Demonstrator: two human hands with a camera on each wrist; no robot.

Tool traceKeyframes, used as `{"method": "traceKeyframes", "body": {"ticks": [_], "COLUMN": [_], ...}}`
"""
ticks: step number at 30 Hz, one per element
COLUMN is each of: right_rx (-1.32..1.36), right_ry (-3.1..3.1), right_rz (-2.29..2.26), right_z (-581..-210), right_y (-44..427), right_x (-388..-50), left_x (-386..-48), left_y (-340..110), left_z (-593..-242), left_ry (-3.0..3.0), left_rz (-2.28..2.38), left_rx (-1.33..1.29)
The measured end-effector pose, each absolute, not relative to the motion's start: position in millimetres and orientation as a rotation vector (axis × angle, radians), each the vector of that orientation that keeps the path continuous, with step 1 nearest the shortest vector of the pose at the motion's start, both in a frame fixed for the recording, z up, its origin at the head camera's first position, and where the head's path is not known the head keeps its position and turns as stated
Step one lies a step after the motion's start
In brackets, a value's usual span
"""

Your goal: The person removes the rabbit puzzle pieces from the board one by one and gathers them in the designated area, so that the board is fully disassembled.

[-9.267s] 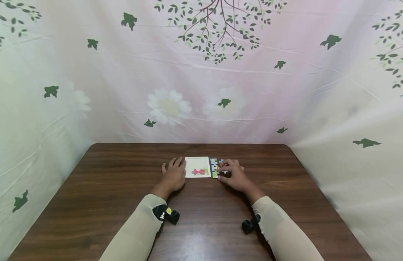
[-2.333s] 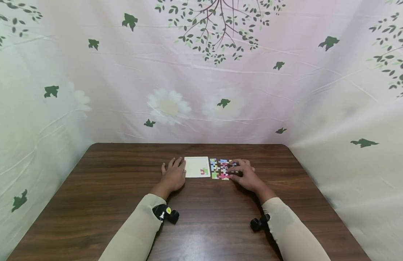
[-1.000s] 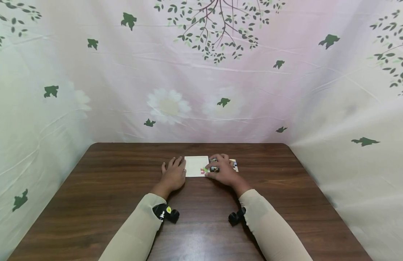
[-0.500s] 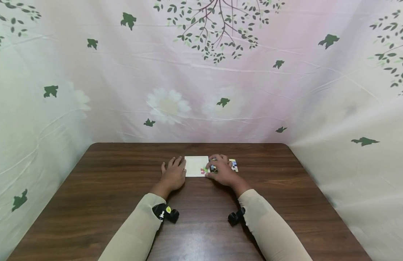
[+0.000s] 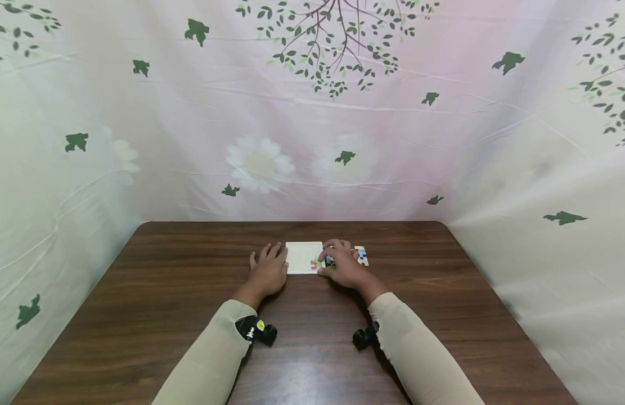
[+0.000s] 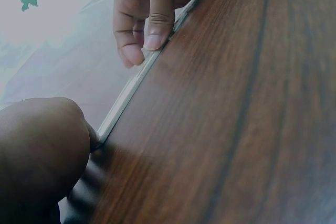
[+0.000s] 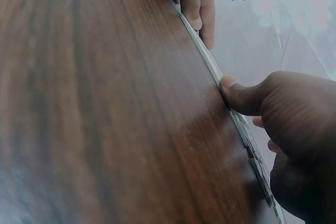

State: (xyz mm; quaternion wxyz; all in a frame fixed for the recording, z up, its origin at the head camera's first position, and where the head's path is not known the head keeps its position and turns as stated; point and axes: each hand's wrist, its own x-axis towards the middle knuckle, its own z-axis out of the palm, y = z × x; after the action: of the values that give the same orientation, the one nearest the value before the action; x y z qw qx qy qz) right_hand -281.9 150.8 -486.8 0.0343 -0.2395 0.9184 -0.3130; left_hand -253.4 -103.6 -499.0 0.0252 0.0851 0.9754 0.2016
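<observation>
A thin white puzzle tray point(image 5: 302, 253) lies flat at the back middle of the table. Two or so pink and green puzzle pieces point(image 5: 315, 264) sit in its lower right corner. My left hand point(image 5: 269, 270) rests against the tray's left edge with its fingers extended. At the right edge, my right hand point(image 5: 342, 267) has bent fingers and its thumb at the corner piece, seemingly pinching it. In the right wrist view the right thumb point(image 7: 239, 94) touches the tray's front edge. Loose puzzle pieces point(image 5: 362, 255) lie to the right, partly hidden under the right hand.
The brown wooden table point(image 5: 312, 360) extends in front of both arms. A printed curtain point(image 5: 302, 124) rises right behind its back edge and along both sides. Small black cameras point(image 5: 266, 335) are strapped to the sleeves.
Pink pieces seen earlier along the tray's bottom are now out, and loose pieces on the right have increased. My right hand moved from them left to the tray corner. My left hand stayed put.
</observation>
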Motion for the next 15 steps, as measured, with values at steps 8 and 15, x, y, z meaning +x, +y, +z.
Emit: {"method": "traceKeyframes", "body": {"ticks": [8, 15], "right_rx": [-0.758, -0.737], "right_ry": [2.855, 2.844], "right_rz": [-0.967, -1.075], "right_z": [-487.4, -488.5], "right_y": [149.8, 148.5], "right_x": [-282.5, -282.2], "left_x": [-254.0, -252.8], "left_y": [-103.3, -103.4], "left_z": [-499.4, -498.6], "left_ry": [3.012, 3.008], "left_rz": [0.607, 0.607], "left_rx": [0.244, 0.254]}}
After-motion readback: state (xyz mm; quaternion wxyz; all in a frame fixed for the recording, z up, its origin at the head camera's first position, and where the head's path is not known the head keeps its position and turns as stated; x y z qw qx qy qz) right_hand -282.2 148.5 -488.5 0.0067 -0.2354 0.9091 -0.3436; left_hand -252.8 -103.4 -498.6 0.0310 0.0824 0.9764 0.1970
